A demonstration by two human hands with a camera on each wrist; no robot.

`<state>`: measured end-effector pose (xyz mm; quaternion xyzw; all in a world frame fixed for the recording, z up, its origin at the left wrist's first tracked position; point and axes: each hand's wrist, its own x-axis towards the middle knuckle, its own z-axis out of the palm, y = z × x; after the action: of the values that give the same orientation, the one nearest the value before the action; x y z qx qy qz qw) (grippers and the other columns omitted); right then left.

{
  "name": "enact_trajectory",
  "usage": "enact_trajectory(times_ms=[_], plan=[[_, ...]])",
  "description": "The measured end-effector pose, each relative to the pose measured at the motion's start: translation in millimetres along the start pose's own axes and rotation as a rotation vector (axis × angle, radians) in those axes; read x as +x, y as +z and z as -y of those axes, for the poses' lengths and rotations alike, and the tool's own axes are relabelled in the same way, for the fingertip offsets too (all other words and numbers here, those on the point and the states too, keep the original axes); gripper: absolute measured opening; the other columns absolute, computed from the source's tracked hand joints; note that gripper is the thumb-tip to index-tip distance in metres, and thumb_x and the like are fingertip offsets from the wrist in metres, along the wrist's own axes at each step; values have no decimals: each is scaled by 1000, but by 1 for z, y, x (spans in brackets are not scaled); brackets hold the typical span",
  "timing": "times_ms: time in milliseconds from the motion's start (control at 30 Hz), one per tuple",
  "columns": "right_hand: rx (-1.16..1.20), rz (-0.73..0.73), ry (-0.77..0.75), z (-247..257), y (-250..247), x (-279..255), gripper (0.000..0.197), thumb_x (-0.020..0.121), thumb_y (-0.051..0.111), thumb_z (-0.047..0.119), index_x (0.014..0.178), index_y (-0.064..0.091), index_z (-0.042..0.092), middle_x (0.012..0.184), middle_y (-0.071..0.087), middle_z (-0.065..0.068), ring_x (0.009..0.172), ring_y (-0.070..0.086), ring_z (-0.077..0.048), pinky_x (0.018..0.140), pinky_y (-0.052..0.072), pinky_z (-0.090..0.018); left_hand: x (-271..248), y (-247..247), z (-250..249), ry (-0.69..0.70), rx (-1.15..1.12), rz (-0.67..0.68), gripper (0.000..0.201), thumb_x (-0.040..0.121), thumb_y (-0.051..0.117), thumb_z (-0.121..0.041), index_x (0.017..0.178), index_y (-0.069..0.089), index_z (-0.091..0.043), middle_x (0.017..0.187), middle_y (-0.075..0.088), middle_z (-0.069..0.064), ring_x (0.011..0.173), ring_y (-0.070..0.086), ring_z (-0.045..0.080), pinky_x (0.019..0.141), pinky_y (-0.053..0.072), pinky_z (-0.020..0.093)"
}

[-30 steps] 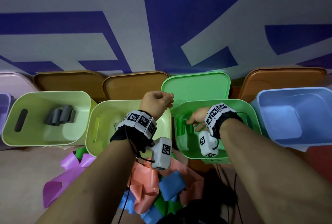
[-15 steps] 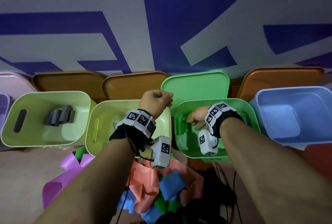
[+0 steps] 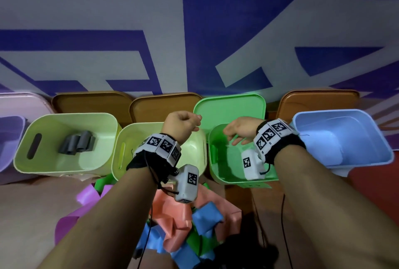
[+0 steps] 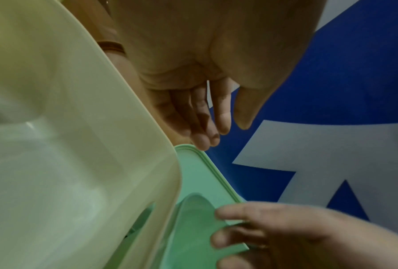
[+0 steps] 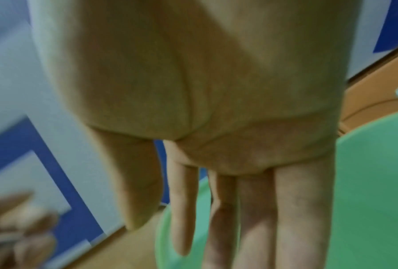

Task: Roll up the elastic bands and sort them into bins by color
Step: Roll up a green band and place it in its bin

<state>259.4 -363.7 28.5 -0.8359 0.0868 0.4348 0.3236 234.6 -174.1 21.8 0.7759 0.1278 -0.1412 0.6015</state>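
A grey wall with blue shapes (image 3: 216,31) backs a row of bins on a brownish floor (image 3: 32,204). Nearest, at 6 o'clock, loose elastic bands (image 3: 179,221) in pink, blue, green and purple lie heaped. Beyond, the left hand (image 3: 182,123) hangs over the pale yellow-green bin (image 3: 129,154), fingers (image 4: 202,118) loosely curled and holding nothing. At 1 o'clock the right hand (image 3: 241,129) hovers over the green bin (image 3: 218,161), fingers (image 5: 257,218) straight, slightly apart, empty. At 10 o'clock, grey rolled bands (image 3: 77,144) sit in another yellow-green bin (image 3: 43,139). At 3 o'clock stands a blue bin (image 3: 345,139).
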Motion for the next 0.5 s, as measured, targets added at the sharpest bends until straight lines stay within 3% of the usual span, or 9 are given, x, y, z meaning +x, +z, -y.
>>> enact_trajectory(times_ms=[200, 333, 400, 500], plan=[[286, -319, -312, 40, 35, -64, 19, 95, 52, 16, 109, 64, 10, 101, 67, -5, 83, 64, -15, 72, 47, -23, -42, -31, 3, 38, -70, -35, 17, 90, 64, -17, 72, 64, -17, 78, 68, 3, 67, 62, 12, 64, 45, 24], [378, -395, -450, 64, 82, -97, 13, 94, 54, 12, 100, 65, 12, 91, 68, -4, 75, 64, -13, 73, 49, -25, -72, -61, 14, 83, -121, -78, 18, 90, 62, -13, 73, 65, -18, 78, 67, 0, 67, 62, 11, 59, 43, 18], [400, -403, -474, 72, 108, -107, 15, 94, 54, 10, 102, 66, 6, 87, 67, -4, 72, 63, -12, 68, 47, -22, -88, -78, 22, 89, -132, -91, 18, 91, 60, -12, 74, 65, -19, 78, 66, 0, 66, 62, 11, 60, 44, 19], [429, -404, -485, 81, 144, -113, 12, 93, 55, 9, 97, 66, 9, 83, 67, -3, 70, 63, -12, 67, 46, -23, -110, -105, 39, 84, -147, -117, 19, 90, 60, -11, 73, 64, -18, 77, 66, 1, 64, 61, 9, 59, 44, 21]])
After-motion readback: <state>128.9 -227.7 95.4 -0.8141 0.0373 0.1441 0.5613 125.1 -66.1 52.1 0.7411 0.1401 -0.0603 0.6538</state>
